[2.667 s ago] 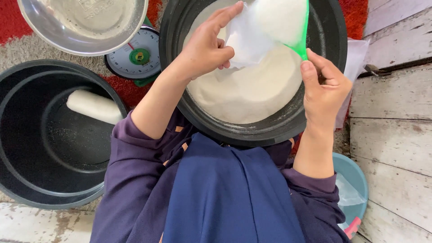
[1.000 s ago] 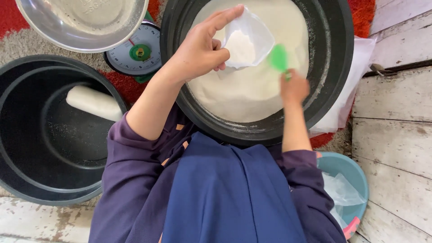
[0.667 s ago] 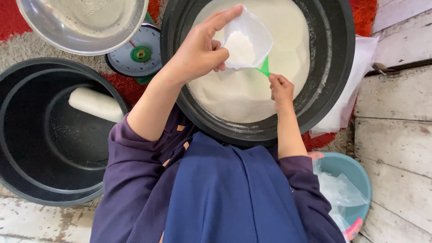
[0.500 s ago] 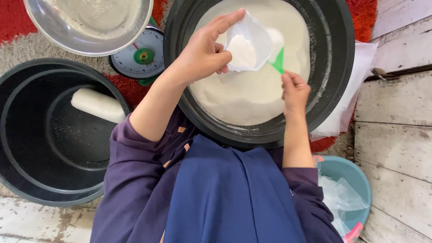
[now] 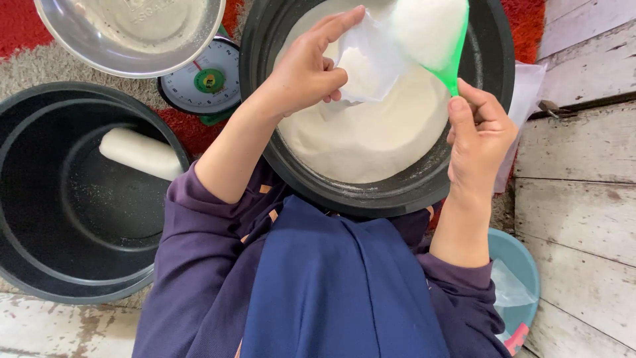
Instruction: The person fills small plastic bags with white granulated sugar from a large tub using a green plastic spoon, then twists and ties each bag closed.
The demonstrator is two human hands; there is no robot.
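Observation:
A big black basin in front of me holds white powder. My left hand holds a small clear plastic bag open above the powder, with some powder inside it. My right hand grips the handle of a green scoop heaped with white powder. The scoop is lifted to the bag's mouth, at the bag's right side.
An empty black basin at the left holds one filled white bag. A weighing scale with a steel bowl on it stands at the top left. A blue tub with plastic bags sits at the lower right on wooden planks.
My right hand dipped the scoop into the powder and has raised it, now heaped full, up to the bag's mouth. My left hand has kept the bag in place.

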